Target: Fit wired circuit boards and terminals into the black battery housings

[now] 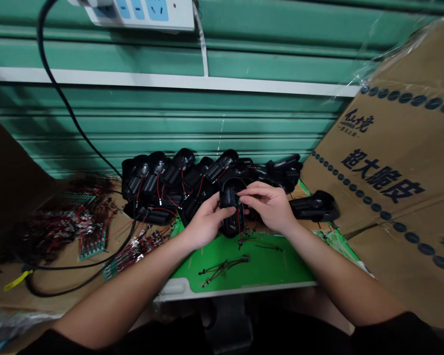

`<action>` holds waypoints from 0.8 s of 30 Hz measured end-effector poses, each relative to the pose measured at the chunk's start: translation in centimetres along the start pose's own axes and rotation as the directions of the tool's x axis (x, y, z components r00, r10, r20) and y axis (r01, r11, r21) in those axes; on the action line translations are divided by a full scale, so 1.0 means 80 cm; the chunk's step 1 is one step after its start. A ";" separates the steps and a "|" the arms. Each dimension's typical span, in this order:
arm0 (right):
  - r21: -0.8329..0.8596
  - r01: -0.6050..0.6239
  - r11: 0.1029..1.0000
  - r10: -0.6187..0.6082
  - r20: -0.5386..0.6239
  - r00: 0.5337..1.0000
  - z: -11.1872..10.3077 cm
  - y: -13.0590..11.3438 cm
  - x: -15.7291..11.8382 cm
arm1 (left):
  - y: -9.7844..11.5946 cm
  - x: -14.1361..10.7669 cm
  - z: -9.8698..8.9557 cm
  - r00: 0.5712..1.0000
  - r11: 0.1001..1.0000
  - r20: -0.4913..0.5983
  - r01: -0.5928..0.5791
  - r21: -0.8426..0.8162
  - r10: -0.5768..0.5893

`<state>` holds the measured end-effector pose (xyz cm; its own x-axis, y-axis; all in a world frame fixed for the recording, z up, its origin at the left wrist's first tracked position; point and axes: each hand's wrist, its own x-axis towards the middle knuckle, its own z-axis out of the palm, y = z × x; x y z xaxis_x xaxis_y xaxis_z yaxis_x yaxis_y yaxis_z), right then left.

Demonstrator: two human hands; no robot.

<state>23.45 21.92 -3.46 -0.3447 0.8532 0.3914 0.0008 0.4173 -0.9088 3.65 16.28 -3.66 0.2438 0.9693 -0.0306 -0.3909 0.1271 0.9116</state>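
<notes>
While my left hand [207, 224] curls round the black plastic housing [228, 196], my right hand [264, 207] pinches nearly shut at its top edge; what it holds I cannot tell. A slow, steady pinch suits this close work. The housing sits between my hands, above the green mat [244, 266], just in front of the heap of wired black housings [177, 170].

Between my left grip [207, 224] and right grip [264, 207] sits a plastic housing [229, 219]; more housings [177, 172] lie just beyond, circuit boards [91, 244] to the left, loose wires [224, 268] nearer me, cardboard [388, 162] to the right.
</notes>
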 end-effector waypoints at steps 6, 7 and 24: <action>0.058 -0.046 0.997 0.045 0.021 0.999 0.001 0.005 -0.003 | -0.003 0.000 -0.003 1.000 0.999 0.005 -0.023 0.049 0.023; 0.067 -0.056 0.996 0.055 0.020 0.998 0.002 0.005 -0.003 | -0.004 0.000 -0.004 0.999 0.998 -0.002 -0.033 0.063 0.033; -0.038 -0.237 0.971 0.240 0.079 0.968 0.010 -0.001 -0.004 | -0.005 -0.002 -0.009 0.998 0.988 -0.033 -0.040 0.147 0.046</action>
<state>22.82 21.37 -3.59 -0.4074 0.9009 0.1497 0.1186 0.2147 -0.9694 3.13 16.23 -4.28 0.1960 0.9806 -0.0025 -0.2660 0.0556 0.9624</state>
